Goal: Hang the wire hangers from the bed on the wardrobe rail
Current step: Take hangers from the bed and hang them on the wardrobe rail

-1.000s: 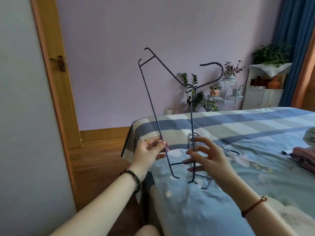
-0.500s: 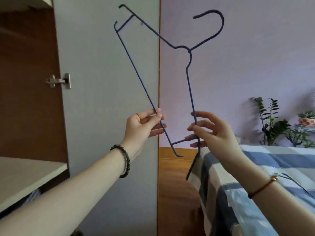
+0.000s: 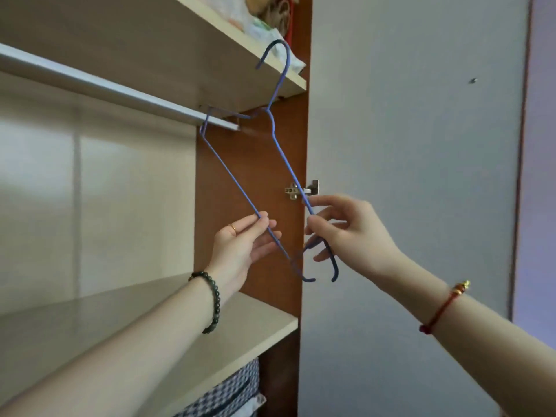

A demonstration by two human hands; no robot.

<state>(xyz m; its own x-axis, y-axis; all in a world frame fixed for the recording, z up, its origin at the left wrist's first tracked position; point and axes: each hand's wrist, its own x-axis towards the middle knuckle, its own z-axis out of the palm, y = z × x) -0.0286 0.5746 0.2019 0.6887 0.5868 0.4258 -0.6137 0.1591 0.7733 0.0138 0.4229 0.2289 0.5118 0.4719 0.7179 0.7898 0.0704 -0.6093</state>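
Both bare forearms reach upward. The left hand (image 3: 243, 245) pinches the wire hanger (image 3: 227, 173) between thumb and forefinger; the right hand (image 3: 352, 233) pinches it too, other fingers spread.

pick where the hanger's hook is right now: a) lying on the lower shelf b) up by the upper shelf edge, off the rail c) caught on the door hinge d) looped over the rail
b: the hook of the hanger is up at the front edge of the upper shelf, above the rail and not over it.
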